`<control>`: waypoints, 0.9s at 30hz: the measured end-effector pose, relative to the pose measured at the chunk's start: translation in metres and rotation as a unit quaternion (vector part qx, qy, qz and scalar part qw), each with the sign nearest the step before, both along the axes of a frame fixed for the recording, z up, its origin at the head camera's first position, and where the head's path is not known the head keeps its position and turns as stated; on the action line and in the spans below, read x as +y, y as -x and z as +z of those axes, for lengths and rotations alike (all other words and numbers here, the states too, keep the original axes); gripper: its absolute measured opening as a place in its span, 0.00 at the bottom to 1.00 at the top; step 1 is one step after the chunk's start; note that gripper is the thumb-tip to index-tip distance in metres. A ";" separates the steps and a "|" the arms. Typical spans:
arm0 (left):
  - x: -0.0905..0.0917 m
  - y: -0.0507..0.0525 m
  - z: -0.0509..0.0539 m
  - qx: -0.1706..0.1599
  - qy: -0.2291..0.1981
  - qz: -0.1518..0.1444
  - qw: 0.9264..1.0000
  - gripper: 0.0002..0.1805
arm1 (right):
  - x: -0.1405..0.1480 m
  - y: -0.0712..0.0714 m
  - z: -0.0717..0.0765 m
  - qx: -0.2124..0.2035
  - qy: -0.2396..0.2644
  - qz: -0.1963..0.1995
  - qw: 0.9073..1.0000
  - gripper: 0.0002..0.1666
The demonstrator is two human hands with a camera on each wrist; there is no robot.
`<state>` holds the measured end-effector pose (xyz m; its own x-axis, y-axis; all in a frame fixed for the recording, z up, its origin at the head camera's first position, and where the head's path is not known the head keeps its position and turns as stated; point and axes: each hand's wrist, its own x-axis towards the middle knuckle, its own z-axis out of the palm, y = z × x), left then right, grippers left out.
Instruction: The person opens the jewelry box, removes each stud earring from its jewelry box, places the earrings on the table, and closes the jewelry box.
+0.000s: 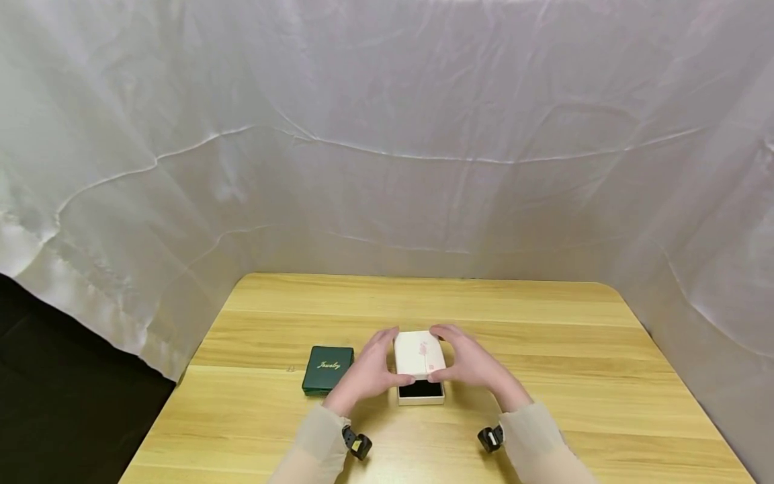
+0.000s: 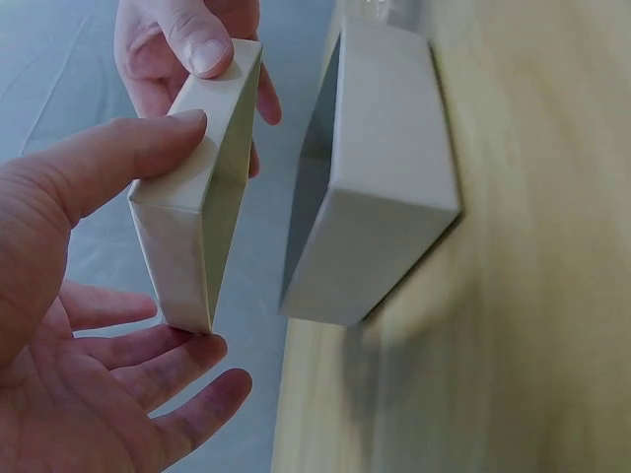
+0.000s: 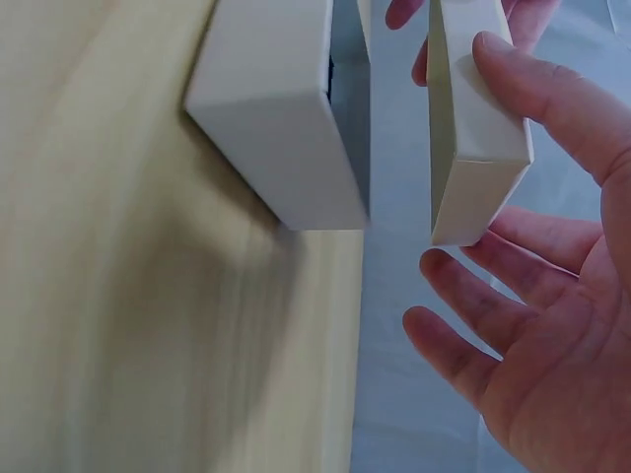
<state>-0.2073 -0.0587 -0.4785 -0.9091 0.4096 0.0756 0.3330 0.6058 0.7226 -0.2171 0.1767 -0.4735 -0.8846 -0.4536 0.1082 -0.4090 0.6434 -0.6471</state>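
Observation:
Both hands hold a white box lid (image 1: 419,353) with a pink flower print, raised just above its white box base (image 1: 421,400). My left hand (image 1: 370,370) grips the lid's left side, thumb on the near edge and fingers toward the far edge. On the opposite side my right hand (image 1: 473,363) pinches it the same way. A gap shows between the lid (image 2: 192,182) and the base (image 2: 389,148) in the left wrist view. The base stands open on the table with a black lining; the lid covers most of its inside in the head view.
A dark green box (image 1: 328,368) lettered "Jewelry" lies left of the left hand. Farther left are small thin items (image 1: 291,368), too tiny to make out. The wooden table (image 1: 544,323) is enclosed by pale hanging cloth (image 1: 453,202).

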 end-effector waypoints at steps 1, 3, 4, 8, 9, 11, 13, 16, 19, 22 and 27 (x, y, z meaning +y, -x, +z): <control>0.000 -0.002 -0.002 0.000 -0.001 0.000 1.000 0.54 | 0.000 -0.002 -0.001 -0.002 0.001 0.000 1.000 0.54; 0.000 -0.005 -0.005 0.001 -0.001 -0.001 1.000 0.55 | 0.000 -0.006 -0.004 -0.005 0.005 0.000 1.000 0.53; 0.000 -0.007 -0.006 0.001 -0.001 -0.001 1.000 0.55 | 0.000 -0.007 -0.006 -0.006 0.007 0.001 1.000 0.53; -0.001 -0.012 -0.012 0.001 0.002 -0.003 1.000 0.55 | 0.000 -0.014 -0.012 -0.015 0.015 -0.002 1.000 0.52; -0.001 -0.013 -0.013 0.001 0.003 -0.003 1.000 0.55 | 0.000 -0.015 -0.013 -0.017 0.017 -0.003 1.000 0.52; -0.001 -0.015 -0.015 -0.002 0.004 -0.003 1.000 0.55 | 0.000 -0.017 -0.016 -0.022 0.018 -0.006 1.000 0.53; -0.001 -0.016 -0.017 -0.001 0.003 -0.003 1.000 0.55 | 0.000 -0.018 -0.018 -0.027 0.018 -0.009 0.999 0.52; 0.000 -0.017 -0.018 -0.008 0.002 -0.001 1.000 0.56 | 0.000 -0.019 -0.020 -0.029 0.023 -0.008 0.999 0.52; 0.000 -0.018 -0.019 -0.006 0.003 0.000 1.000 0.56 | 0.000 -0.020 -0.021 -0.030 0.028 -0.004 0.999 0.50; 0.000 -0.019 -0.021 -0.002 0.003 -0.001 1.000 0.55 | 0.000 -0.021 -0.022 -0.028 0.027 -0.002 0.999 0.50; 0.001 -0.020 -0.024 0.000 -0.001 -0.005 1.000 0.54 | -0.001 -0.024 -0.020 -0.023 0.023 -0.005 0.999 0.50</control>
<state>-0.1875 -0.0581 -0.5023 -0.9052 0.4182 0.0759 0.3385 0.6013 0.7238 -0.1927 0.1756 -0.4937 -0.8935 -0.4404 0.0873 -0.3716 0.6163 -0.6943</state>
